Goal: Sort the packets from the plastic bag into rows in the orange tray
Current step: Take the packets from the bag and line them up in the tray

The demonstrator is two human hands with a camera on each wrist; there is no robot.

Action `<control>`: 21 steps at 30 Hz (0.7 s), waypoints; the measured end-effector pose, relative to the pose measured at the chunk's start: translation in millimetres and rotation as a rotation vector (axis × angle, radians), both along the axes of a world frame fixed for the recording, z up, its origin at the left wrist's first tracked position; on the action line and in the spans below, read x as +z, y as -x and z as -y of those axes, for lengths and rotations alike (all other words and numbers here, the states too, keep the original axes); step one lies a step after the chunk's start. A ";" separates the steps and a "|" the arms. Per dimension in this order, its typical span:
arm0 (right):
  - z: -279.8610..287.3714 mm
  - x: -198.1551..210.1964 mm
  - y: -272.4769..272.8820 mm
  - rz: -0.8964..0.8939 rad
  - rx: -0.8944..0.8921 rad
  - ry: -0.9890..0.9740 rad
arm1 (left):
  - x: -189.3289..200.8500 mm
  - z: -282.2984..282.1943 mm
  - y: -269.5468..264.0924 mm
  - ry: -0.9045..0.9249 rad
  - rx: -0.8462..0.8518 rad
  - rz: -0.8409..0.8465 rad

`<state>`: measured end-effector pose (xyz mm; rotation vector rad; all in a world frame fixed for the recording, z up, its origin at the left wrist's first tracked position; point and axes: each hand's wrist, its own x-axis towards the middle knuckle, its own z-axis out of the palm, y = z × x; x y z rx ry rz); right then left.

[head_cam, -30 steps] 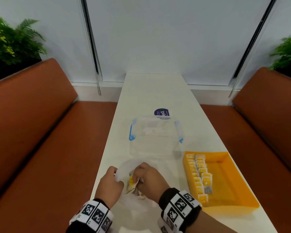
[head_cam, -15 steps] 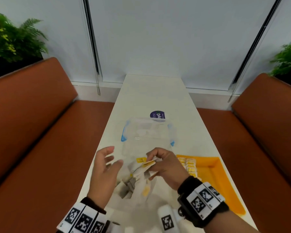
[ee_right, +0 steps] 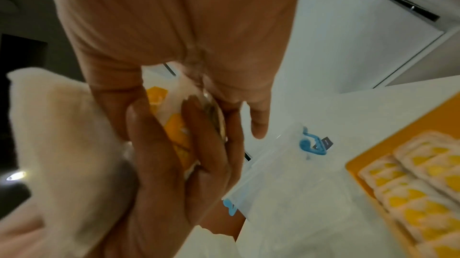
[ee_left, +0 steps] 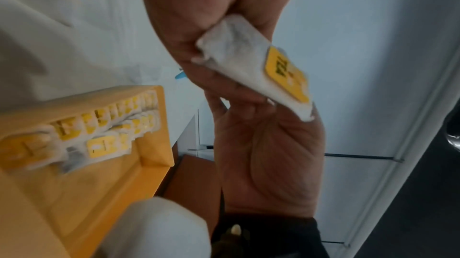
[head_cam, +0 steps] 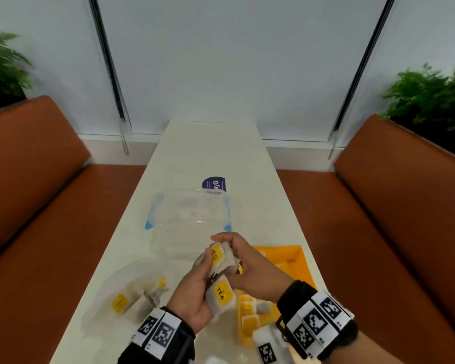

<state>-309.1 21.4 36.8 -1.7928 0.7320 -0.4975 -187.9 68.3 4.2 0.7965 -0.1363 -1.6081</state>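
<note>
Both hands hold a bunch of white tea packets (head_cam: pixel 222 294) with yellow labels above the table, just left of the orange tray (head_cam: pixel 294 258). My left hand (head_cam: pixel 201 282) cups the bunch from below and the left. My right hand (head_cam: pixel 237 256) grips it from above and the right. In the left wrist view a packet (ee_left: pixel 251 69) sticks out between the two palms. Rows of packets (ee_left: pixel 99 124) stand along the tray's left side (ee_right: pixel 423 183). The clear plastic bag (head_cam: pixel 132 298) lies on the table at the left with several packets inside.
A clear box with blue clips (head_cam: pixel 189 216) stands behind the hands, mid-table, with a round purple sticker (head_cam: pixel 214 183) beyond it. Orange bench seats (head_cam: pixel 37 206) run along both sides of the narrow white table (head_cam: pixel 213 148). The tray's right part holds no packets.
Both hands have left the bag. The right hand lifted out a bunch of packets, and the left hand has now joined it under the bunch, nearer the tray.
</note>
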 end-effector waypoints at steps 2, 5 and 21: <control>5.1 -4.3 8.6 -0.007 -0.014 -0.016 | -4.2 5.0 8.3 0.022 0.025 -0.056; 13.1 -10.6 14.4 0.074 -0.115 -0.080 | -3.8 8.2 24.5 0.041 0.031 -0.086; 1.2 -16.4 40.3 -0.099 -0.110 0.001 | -15.0 14.6 38.3 0.072 0.184 -0.033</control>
